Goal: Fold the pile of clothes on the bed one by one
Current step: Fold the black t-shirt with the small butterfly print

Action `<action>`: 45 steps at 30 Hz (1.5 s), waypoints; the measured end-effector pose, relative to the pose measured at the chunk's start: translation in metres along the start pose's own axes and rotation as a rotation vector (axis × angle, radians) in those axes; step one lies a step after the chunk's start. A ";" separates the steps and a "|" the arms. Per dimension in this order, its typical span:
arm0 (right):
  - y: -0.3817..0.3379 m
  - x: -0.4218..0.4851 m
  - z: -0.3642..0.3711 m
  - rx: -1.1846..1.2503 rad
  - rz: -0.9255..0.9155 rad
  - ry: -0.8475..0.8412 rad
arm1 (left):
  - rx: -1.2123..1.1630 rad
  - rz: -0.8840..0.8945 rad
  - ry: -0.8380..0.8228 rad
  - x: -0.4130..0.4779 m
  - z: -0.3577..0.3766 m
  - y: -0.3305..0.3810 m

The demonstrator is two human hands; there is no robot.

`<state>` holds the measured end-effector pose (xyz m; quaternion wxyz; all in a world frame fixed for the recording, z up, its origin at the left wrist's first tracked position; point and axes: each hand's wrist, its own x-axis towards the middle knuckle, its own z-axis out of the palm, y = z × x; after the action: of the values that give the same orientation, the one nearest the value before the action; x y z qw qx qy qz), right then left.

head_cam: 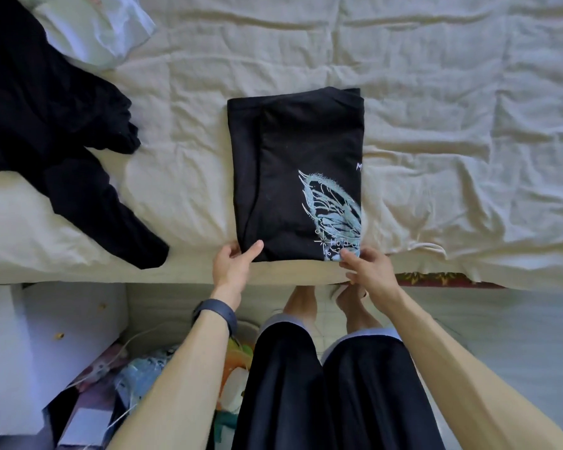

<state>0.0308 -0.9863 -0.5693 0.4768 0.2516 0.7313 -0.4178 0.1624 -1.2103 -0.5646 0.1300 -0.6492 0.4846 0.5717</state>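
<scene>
Two near corners of black T-shirt with pale blue butterfly print (290, 157) pinched, left hand (233, 264) on one, right hand (368, 267) on other. Shirt lay as narrow rectangle at near edge of cream-sheeted bed (452, 125); crosswise fold likely pending. At left, crumpled black garments (46, 108) lay unfolded.

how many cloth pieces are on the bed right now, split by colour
Black: 2, the folded butterfly-print T-shirt and the unfolded black heap, counted as one because I cannot tell its pieces apart
Pale: 1, the crumpled pale cloth
Total: 3
</scene>
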 end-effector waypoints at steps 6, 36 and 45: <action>0.006 -0.001 0.004 0.118 -0.085 0.050 | -0.006 -0.019 -0.147 0.009 -0.018 -0.004; 0.054 -0.117 -0.079 -0.311 -0.399 -0.123 | 0.133 0.262 -0.262 -0.138 -0.046 -0.062; -0.036 -0.062 -0.062 -0.271 -0.560 -0.038 | 0.079 0.492 -0.179 -0.074 -0.036 0.009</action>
<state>-0.0013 -0.9502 -0.4880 0.3858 -0.0333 0.8122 -0.4363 0.1873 -1.2052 -0.4852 0.0547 -0.4531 0.6365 0.6217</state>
